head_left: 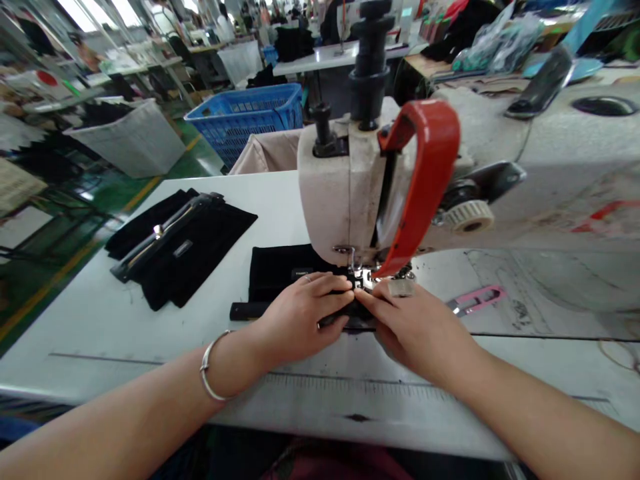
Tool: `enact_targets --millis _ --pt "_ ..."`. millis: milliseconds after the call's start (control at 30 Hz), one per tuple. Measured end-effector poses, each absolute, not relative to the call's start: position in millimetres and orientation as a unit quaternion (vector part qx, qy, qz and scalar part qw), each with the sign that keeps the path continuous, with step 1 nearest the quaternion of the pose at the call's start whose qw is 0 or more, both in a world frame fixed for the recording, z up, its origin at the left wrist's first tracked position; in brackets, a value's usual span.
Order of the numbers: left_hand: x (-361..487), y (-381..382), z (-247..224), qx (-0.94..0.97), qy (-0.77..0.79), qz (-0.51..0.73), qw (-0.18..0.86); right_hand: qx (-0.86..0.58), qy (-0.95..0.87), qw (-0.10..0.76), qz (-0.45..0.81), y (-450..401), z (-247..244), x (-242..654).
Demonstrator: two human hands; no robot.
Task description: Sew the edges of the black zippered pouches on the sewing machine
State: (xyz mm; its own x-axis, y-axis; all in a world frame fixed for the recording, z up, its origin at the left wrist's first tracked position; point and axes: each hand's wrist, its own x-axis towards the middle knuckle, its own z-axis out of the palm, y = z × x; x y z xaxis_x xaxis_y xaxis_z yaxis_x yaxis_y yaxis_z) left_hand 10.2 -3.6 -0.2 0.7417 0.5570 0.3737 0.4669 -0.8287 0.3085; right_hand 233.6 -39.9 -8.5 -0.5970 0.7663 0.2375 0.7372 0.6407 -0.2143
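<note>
A black fabric piece [270, 270] with a small label lies on the table, its right end under the needle area [356, 275] of a sewing machine [327, 193]. A dark strip [246, 311] runs along its near edge. My left hand [305, 313], a bracelet on its wrist, grips that edge with fingers and thumb just left of the presser foot. From the right, my right hand [417, 323] pinches the same edge, its fingertips almost touching those of the left. The fingers partly cover the seam. Pink-handled thread snips [477, 299] lie beyond my right hand.
More black fabric pieces [210, 250] with a shiny dark strip lie at the table's left. A red curved guard [430, 167] stands out from the machine head. Behind the table are a blue plastic basket [245, 107] and a beige cloth bin [267, 152]. Other people work farther back.
</note>
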Motion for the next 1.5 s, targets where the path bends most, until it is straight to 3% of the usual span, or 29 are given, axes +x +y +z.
enact_targets --millis 400,633,833,967,1500 --pt "-9 38 -9 0.943 0.206 0.237 0.116 -0.495 -0.83 0.255 0.026 -37 -7 236" --pt "-16 44 -9 0.924 0.201 0.27 0.184 -0.516 -0.836 0.18 -0.051 -31 -2 240" --pt "5 15 -5 0.91 0.272 0.289 0.119 -0.456 -0.854 0.249 0.016 -34 -7 238" --pt "12 5 -3 0.906 0.301 0.282 0.099 -0.46 -0.849 0.252 0.066 -32 -9 234" --pt "8 6 -5 0.915 0.273 0.276 0.109 -0.422 -0.853 0.3 0.06 -33 -12 228"
